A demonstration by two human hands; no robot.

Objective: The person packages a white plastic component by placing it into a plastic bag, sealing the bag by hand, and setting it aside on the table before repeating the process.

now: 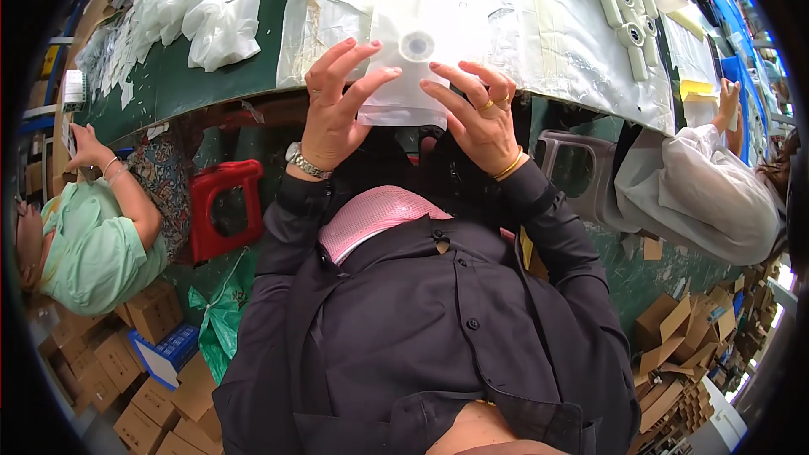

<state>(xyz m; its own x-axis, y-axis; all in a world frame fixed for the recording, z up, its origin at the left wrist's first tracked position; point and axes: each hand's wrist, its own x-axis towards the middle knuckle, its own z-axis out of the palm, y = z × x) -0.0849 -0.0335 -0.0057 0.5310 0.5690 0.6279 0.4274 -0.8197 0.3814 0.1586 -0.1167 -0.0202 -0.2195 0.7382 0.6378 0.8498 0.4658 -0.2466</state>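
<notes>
A translucent white plastic bag [404, 109] lies in front of me, its near end hanging over the table edge. On or inside it shows a round white piece with a grey centre [416, 46]; I cannot tell which. My left hand [337, 105] is over the bag's left side, fingers spread, the index tip at the plastic. From the other side my right hand [482, 114] reaches in with fingers stretched out, two tips over the bag just below the round piece. Both thumbs are mostly hidden. Neither hand visibly grips anything.
Rows of white rounded devices [628, 0] stand at the table's far right. White plastic bags [223, 21] are heaped at the far left. A co-worker in green [105, 240] sits left, another in white [708, 190] right. Cartons [118, 362] and a red stool [227, 202] occupy the floor.
</notes>
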